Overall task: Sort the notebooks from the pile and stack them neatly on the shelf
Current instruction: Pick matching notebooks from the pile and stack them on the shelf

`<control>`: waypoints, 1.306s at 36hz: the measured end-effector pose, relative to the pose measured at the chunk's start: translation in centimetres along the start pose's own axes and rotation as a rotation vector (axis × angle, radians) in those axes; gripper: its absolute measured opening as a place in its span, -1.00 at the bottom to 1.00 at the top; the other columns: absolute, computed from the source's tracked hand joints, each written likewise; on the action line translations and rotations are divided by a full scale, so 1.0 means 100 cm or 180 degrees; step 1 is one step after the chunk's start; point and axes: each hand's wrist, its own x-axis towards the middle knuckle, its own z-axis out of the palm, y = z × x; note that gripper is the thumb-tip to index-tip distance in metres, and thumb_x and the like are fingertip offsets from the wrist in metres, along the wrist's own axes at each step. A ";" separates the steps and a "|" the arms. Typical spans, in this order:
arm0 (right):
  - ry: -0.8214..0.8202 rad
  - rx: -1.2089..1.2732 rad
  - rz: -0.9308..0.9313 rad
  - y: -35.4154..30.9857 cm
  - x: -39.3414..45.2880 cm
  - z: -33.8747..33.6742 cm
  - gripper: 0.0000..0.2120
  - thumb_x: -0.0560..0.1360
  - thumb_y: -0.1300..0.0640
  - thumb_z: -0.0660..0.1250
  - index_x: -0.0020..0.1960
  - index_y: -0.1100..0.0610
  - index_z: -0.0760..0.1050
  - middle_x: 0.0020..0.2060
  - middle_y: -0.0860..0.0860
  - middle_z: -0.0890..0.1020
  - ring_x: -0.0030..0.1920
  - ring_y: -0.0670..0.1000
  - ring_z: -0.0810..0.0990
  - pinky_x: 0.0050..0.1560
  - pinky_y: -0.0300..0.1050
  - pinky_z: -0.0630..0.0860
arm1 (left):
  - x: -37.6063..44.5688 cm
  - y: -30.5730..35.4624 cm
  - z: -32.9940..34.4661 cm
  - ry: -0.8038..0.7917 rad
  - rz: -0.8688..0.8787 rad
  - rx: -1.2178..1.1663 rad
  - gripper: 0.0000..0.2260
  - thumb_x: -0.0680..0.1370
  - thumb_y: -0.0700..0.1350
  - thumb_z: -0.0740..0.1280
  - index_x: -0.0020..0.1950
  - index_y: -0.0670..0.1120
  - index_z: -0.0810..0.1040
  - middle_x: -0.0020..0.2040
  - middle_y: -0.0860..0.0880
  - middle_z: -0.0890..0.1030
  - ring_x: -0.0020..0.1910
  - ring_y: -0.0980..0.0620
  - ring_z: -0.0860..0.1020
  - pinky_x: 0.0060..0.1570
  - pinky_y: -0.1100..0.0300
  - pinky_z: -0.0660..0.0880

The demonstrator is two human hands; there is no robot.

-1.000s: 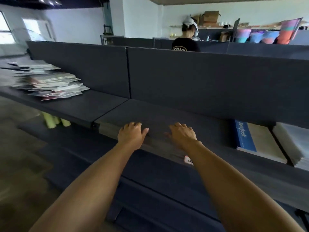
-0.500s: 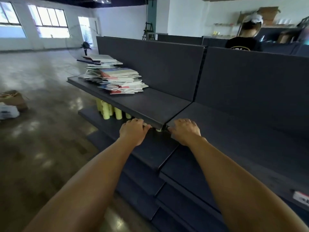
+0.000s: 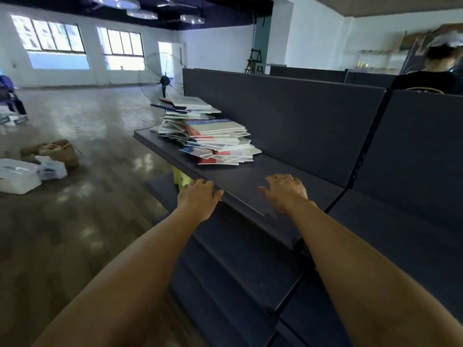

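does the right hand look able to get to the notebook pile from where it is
Probably yes. The right hand rests open on the dark shelf, and only bare shelf surface lies between it and the notebook pile. Nothing stands in the way, though it would need to reach further forward.

Both bare arms reached forward over the shelf (image 3: 240,181); the left hand (image 3: 198,197) rested at its front edge, the right hand (image 3: 286,192) lay loosely curled above its top.
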 end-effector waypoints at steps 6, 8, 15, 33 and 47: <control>0.0077 0.0095 -0.0156 -0.012 0.066 -0.012 -0.51 0.62 -0.17 0.01 0.42 0.08 0.29 0.40 0.06 0.37 0.38 0.10 0.30 0.36 0.00 0.21 | 0.063 -0.020 -0.014 0.0259 -0.0116 0.0213 -0.65 0.62 0.07 0.16 0.34 -0.04 0.43 0.31 -0.08 0.48 0.31 -0.11 0.41 0.29 0.00 0.32; 0.0137 0.0057 -0.0197 -0.017 0.087 -0.016 -0.52 0.62 -0.17 0.01 0.39 0.09 0.32 0.37 0.07 0.40 0.35 0.11 0.33 0.31 0.01 0.25 | 0.084 -0.025 -0.018 0.0407 -0.0193 0.0206 -0.67 0.62 0.02 0.17 0.35 -0.03 0.44 0.32 -0.07 0.48 0.29 -0.11 0.43 0.27 0.00 0.35; 0.0256 -0.0002 -0.0335 -0.041 0.142 -0.027 -0.52 0.61 -0.17 0.00 0.39 0.08 0.31 0.37 0.08 0.40 0.33 0.13 0.35 0.27 0.05 0.31 | 0.137 -0.044 -0.029 0.0734 -0.0475 0.0126 -0.67 0.61 -0.01 0.21 0.36 -0.04 0.44 0.32 -0.09 0.48 0.29 -0.12 0.43 0.24 -0.01 0.38; 0.0509 -0.0004 -0.0156 -0.137 0.256 -0.042 -0.51 0.60 -0.18 0.08 0.43 0.07 0.27 0.36 0.10 0.42 0.33 0.13 0.38 0.24 0.06 0.38 | 0.252 -0.111 -0.033 0.0637 -0.0193 0.0149 -0.71 0.57 -0.06 0.30 0.28 -0.06 0.47 0.27 -0.09 0.51 0.24 -0.12 0.47 0.16 -0.02 0.44; 0.0045 -0.0104 0.0107 -0.167 0.295 -0.049 -0.36 0.53 -0.33 0.05 0.43 0.07 0.30 0.33 0.10 0.46 0.29 0.15 0.43 0.20 0.05 0.40 | 0.314 -0.121 -0.017 0.0603 0.0392 -0.0120 -0.70 0.63 -0.05 0.16 0.35 -0.04 0.45 0.33 -0.09 0.47 0.33 -0.10 0.39 0.33 -0.02 0.28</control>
